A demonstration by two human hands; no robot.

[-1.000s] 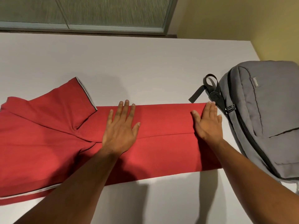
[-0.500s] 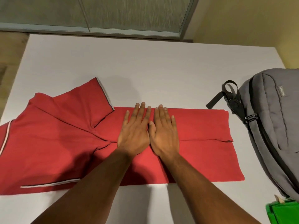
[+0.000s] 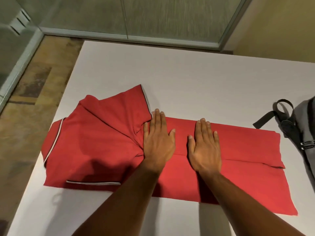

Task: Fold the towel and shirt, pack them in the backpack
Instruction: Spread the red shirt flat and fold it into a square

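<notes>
A red polo shirt (image 3: 95,150) with white trim lies flat on the white table (image 3: 187,79), its far long side folded over toward me. One sleeve sticks out at the upper left. My left hand (image 3: 157,142) presses palm down on the fold where the sleeve meets the body. My right hand (image 3: 205,147) lies flat on the folded strip a little to the right. Neither hand grips anything. The grey backpack (image 3: 306,133) shows only partly at the right edge, with its black strap loop beside the shirt's hem. No towel is in view.
The table's left edge drops to a brown tiled floor (image 3: 25,116). A glass partition (image 3: 136,16) runs behind the far edge, and a yellow wall (image 3: 281,26) stands at the back right. Bare tabletop lies beyond the shirt and in front of it.
My right hand slid left from the hem to the middle, met the left hand, then the two parted slightly. The left hand moved toward the sleeve. The view swung left, pushing the backpack nearly out.
</notes>
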